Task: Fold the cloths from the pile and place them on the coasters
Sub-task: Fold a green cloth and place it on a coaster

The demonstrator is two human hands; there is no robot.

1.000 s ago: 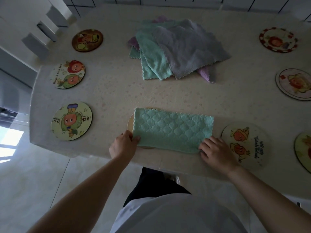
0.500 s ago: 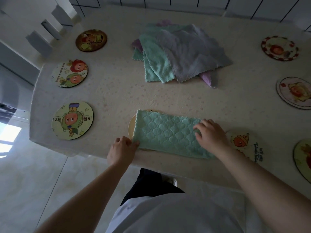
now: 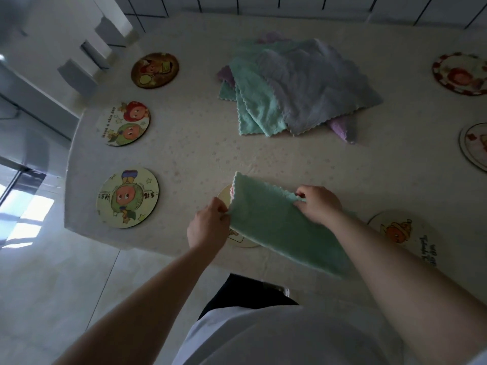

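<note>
A mint green cloth (image 3: 274, 219), folded into a strip, lies at the table's near edge over a pale round coaster (image 3: 224, 196) that shows only at its left and lower rim. My left hand (image 3: 209, 225) pinches the cloth's near left corner. My right hand (image 3: 319, 204) grips the cloth's far right end and holds it lifted over the strip's middle. The pile of cloths (image 3: 295, 85), green, grey and purple, sits at the far middle of the table.
Cartoon coasters lie around the table: three down the left side (image 3: 127, 197) (image 3: 126, 123) (image 3: 155, 70), one at near right (image 3: 405, 235), two at the right edge (image 3: 459, 73) (image 3: 474, 146). The table's near edge (image 3: 158, 251) drops to a tiled floor.
My right hand has taken the cloth's right end and carried it leftward, folding it over the strip. My left hand stays on the left corner. The camera has moved closer.
</note>
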